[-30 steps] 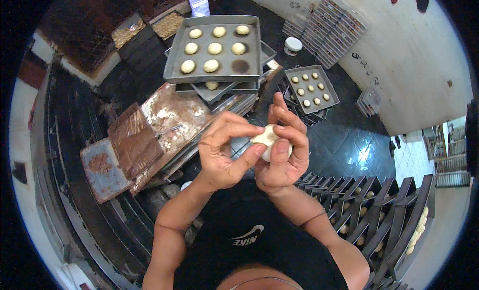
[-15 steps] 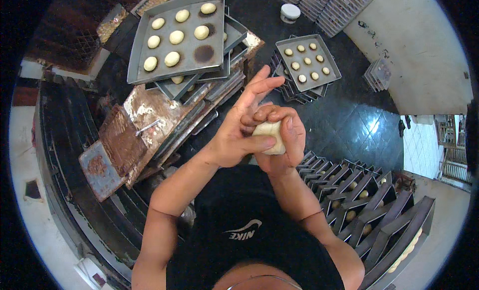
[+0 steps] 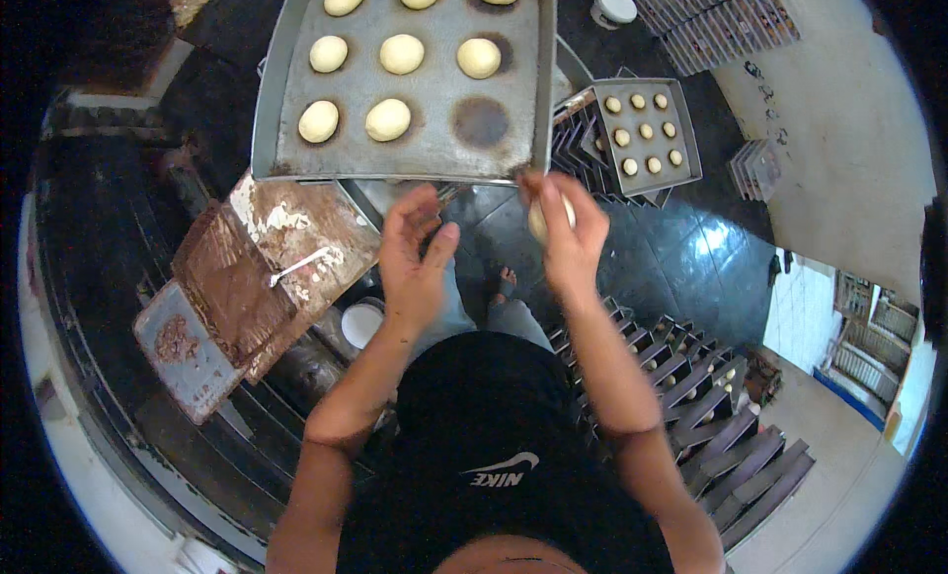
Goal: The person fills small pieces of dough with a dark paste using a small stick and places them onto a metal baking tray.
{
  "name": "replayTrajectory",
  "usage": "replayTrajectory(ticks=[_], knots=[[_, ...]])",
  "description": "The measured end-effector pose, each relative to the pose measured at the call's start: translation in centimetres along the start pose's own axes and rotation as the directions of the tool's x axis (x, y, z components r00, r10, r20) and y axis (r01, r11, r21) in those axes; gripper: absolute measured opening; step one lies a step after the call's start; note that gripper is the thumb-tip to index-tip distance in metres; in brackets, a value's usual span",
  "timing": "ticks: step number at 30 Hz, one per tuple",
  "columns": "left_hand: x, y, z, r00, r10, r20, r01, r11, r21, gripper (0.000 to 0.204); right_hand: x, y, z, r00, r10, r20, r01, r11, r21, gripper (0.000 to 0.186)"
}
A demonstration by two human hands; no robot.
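In my right hand (image 3: 576, 233) is a pale dough ball (image 3: 538, 222), held between thumb and fingers just below the near right corner of a metal baking tray (image 3: 336, 164). My left hand (image 3: 415, 258) is apart from it, its fingers loosely curled and thumb spread, with nothing in it, below the tray's near edge. Several round dough balls (image 3: 402, 54) sit spaced in rows on the tray. At its near right, a dark round stain (image 3: 481, 123) shows on bare metal.
To the left lies a board with brown filling (image 3: 242, 288), a metal spoon-like tool (image 3: 298, 266) and a grey tray (image 3: 188, 347). Another tray of dough balls (image 3: 647, 150) tops a stack at the right. Stacked trays (image 3: 701, 406) stand at lower right; a white bucket (image 3: 614, 8) is behind.
My hands have come apart; the dough they both held is now in my right hand alone, a smoother ball. The large tray appears closer, straight ahead of me.
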State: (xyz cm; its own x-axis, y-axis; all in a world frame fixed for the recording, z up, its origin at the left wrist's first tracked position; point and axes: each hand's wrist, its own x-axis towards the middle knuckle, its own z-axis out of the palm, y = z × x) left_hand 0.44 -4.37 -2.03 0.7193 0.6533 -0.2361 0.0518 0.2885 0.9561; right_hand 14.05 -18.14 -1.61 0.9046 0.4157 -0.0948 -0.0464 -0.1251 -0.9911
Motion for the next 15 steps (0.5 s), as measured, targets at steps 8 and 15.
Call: replayTrajectory(ticks=[8, 15], knots=[[9.0, 3.0, -6.7, 0.906, 0.371, 0.203, -0.423, 0.797, 0.432, 0.039, 14.3, 3.2, 8.7, 0.547, -0.315, 0.776, 0.832, 0.105, -0.544, 0.058], [10.3, 3.5, -8.8, 0.927, 0.272, 0.258, -0.364, 0.817, 0.447, 0.035, 17.8, -4.2, 9.6, 0.687, -0.387, 0.614, 0.725, 0.413, -0.551, 0.091]])
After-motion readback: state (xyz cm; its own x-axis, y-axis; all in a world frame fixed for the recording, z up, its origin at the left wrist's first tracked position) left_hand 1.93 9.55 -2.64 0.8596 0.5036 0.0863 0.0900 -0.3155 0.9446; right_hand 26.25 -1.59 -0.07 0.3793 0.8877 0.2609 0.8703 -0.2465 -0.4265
